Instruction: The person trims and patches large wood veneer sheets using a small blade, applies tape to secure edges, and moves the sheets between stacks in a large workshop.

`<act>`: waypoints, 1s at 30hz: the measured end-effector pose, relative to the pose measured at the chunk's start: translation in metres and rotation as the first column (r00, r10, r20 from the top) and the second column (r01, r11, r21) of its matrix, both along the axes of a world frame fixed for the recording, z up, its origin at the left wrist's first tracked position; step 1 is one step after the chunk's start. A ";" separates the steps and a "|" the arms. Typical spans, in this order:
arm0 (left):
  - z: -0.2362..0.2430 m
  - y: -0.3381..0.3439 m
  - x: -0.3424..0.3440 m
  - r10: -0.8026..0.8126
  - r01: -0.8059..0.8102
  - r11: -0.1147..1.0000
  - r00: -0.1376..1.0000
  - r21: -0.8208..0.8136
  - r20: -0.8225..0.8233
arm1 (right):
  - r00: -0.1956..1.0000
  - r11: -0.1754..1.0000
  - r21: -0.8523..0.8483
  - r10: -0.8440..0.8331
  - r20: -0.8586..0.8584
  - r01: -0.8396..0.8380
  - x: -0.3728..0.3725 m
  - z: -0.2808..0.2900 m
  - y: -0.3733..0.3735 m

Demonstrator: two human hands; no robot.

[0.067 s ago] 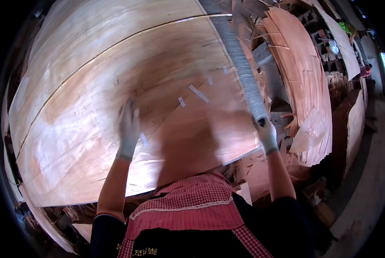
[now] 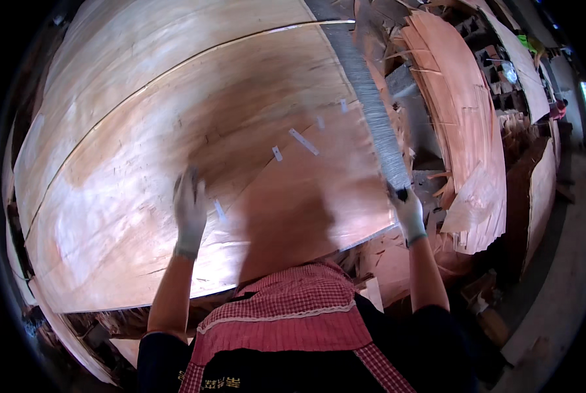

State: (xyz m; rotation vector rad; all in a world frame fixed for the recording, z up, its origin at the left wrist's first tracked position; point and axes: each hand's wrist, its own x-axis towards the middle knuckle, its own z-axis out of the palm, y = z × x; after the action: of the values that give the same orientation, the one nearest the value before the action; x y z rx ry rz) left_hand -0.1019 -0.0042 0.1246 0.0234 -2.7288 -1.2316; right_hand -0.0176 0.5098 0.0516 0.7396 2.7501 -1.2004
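Note:
A wide, pale wood veneer sheet (image 2: 142,150) lies before me on a stack. Across its near right part runs a slanting seam beside a redder veneer piece (image 2: 286,203), with several short white tape strips (image 2: 303,142) along it. My left hand (image 2: 191,213), in a pale glove, is stretched out over the sheet beside one strip, its fingertips slightly blurred. At the stack's right edge my gloved right hand (image 2: 409,213) is curled. Something dark shows at its fingers; whether it is held or part of the glove is unclear.
A thin strip (image 2: 195,56) crosses the far part of the sheet. The stack's layered grey side (image 2: 371,98) drops off at right. Beyond it stand a pile of reddish veneer (image 2: 460,124) and broken scraps. Another person (image 2: 557,109) appears at far right.
My left hand has shifted slightly left and toward me over the sheet. My right hand has slid a little toward me along the right edge.

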 end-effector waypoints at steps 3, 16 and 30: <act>-0.013 -0.027 0.098 -0.069 0.077 0.936 0.997 -0.343 0.037 | 0.990 0.880 -0.472 -0.101 -0.095 0.045 0.042 -0.011 -0.005; 0.004 0.069 0.158 -0.678 0.723 0.656 0.690 -0.214 0.252 | 0.945 0.888 0.327 0.321 0.062 -0.323 -0.004 0.079 -0.004; 0.013 0.053 0.154 -0.349 0.359 0.931 0.929 -0.065 0.122 | 0.992 0.823 -0.554 -0.083 0.100 0.125 0.007 0.122 -0.006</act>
State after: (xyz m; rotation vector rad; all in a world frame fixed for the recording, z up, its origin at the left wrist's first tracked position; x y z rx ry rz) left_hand 0.0516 0.0487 0.1374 -0.4455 -2.9709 -1.2209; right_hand -0.0102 0.5033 0.1732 0.8342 2.1256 -1.8378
